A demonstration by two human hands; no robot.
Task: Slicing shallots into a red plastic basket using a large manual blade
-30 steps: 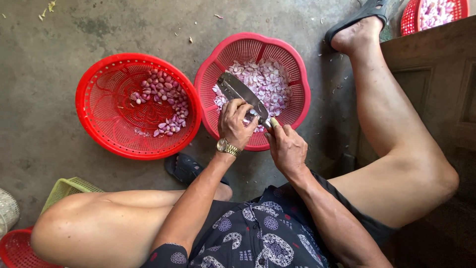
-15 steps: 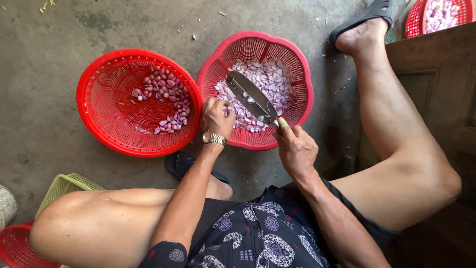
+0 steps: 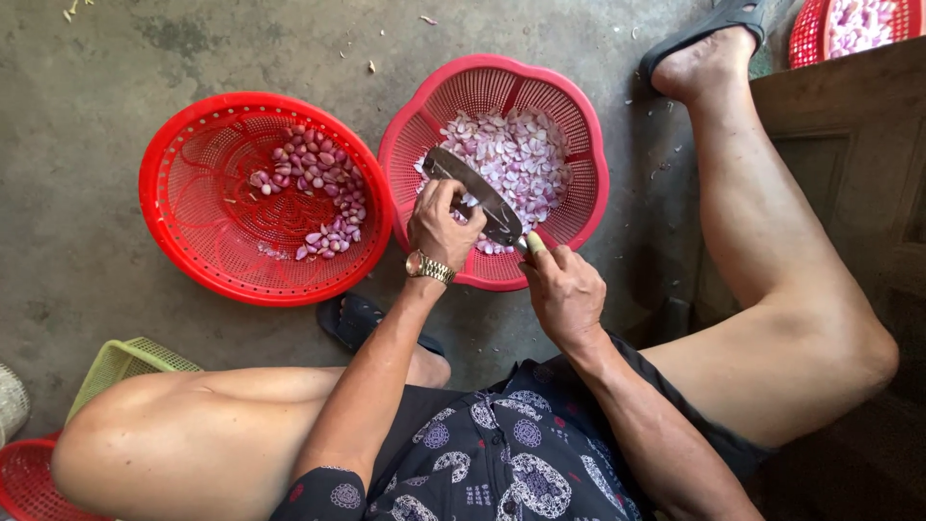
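Right hand point(image 3: 567, 294) clenched on the handle of a broad knife point(image 3: 475, 196), blade slanting far-left above the scalloped red basket point(image 3: 588, 159) of peeled pieces, left hand point(image 3: 442, 224) curled round something small against the blade, nearer the round basket point(image 3: 174, 227).

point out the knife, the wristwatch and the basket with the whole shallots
knife point(image 3: 473, 193), head view, middle of the flat blade
wristwatch point(image 3: 429, 267), head view, the gold band on the left wrist
round red basket point(image 3: 193, 251), head view, bare mesh wall left of the shallots
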